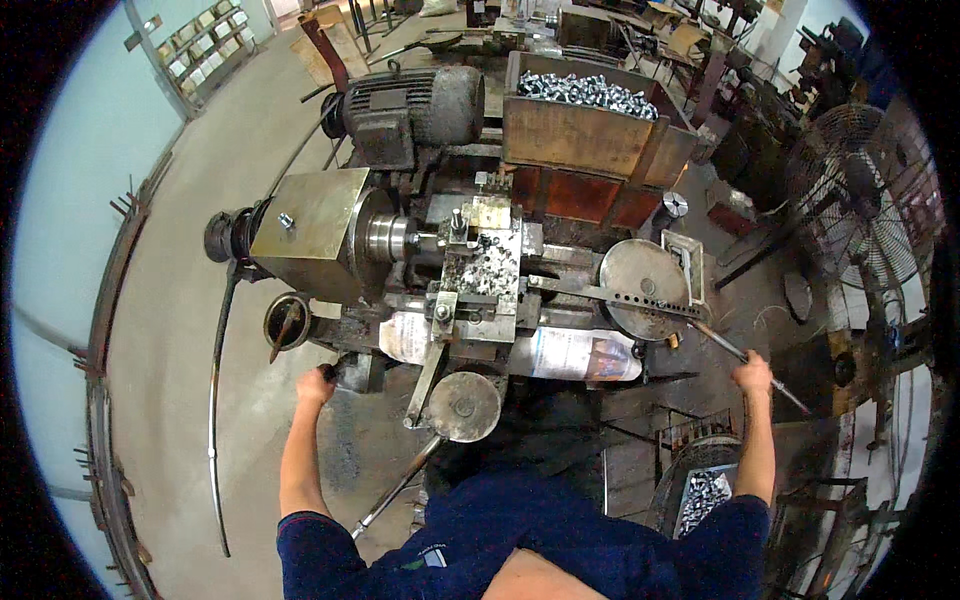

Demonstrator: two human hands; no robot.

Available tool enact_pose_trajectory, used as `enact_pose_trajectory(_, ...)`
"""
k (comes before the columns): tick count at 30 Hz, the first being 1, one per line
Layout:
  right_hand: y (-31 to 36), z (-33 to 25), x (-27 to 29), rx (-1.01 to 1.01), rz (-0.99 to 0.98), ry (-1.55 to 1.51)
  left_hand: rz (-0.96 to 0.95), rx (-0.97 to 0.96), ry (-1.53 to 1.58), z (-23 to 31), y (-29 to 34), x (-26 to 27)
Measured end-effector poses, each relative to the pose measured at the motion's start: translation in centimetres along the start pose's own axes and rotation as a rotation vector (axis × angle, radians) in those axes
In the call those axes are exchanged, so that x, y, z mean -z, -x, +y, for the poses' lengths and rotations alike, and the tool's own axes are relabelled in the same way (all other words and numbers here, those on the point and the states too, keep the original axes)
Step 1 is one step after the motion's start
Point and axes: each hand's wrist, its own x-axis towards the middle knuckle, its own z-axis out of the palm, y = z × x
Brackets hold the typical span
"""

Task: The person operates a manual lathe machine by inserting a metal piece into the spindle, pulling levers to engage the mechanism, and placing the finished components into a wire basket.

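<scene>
At the right end of the worn grey metal lathe (470, 270), lying slantwise: long thin steel lever rod (745, 355), its long axis running from the round grey steel disc (643, 275) down and outward to the right, free tip pointing toward the lower right. Gripping that rod partway along: right hand (752, 372), fingers curled shut round it, forearm reaching up from the lower edge nearly straight, elbow low beside the dark blue sleeve. Resting on the machine's near left corner: left hand (316, 385), knuckles up, fingers bent over a dark metal block (358, 370) there; closed or merely lying on it, not clear. Arm stretched forward, almost straight, well apart from the other.

Counting: one lever rod, two hands, one grey electric motor (415, 108) sitting above the brass-coloured headstock box (315, 225), one shiny chuck (388, 238) pointing right along the bed. Two round discs showing, the larger by the rod, the smaller grey handwheel (463, 406) at the front near the body. One rusty wooden-sided bin (580, 130) heaped with small shiny metal parts behind the lathe, one round mesh basket (705, 490) holding more such parts at the lower right. One standing wire-guard fan (860, 190) off to the far right.
</scene>
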Motion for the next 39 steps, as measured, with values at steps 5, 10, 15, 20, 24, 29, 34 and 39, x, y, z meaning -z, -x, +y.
enact_pose_trajectory(5,0.2,2.7,-2.4,-0.103,0.002,0.163,-0.133,0.168,0.281,-2.9,2.6,-0.1)
enact_pose_trajectory(10,6.8,2.0,-3.0,-0.158,0.009,0.067,-0.232,0.186,0.493,-5.0,6.8,-1.8)
enact_pose_trajectory(15,17.5,-1.8,-1.0,-0.101,-0.075,-0.141,-0.443,0.267,0.626,-5.2,9.8,-3.1)
enact_pose_trajectory(20,21.1,-4.9,-0.5,-0.146,-0.116,-0.295,-0.356,0.22,0.685,-5.0,9.0,-3.8)
enact_pose_trajectory(24,22.1,-5.6,-0.2,-0.119,-0.125,-0.303,-0.239,0.093,0.641,-2.3,6.8,-3.1)
enact_pose_trajectory(29,22.1,-5.9,-0.3,-0.11,-0.127,-0.291,-0.247,0.129,0.724,-3.0,6.2,-3.7)
enact_pose_trajectory(34,19.6,-6.3,1.7,-0.162,-0.331,-0.192,-0.306,0.098,0.686,-1.0,5.9,-2.1)
enact_pose_trajectory(39,13.9,-0.5,-0.8,-0.093,-0.166,0.05,-0.19,0.09,0.672,-2.2,4.6,-1.9)
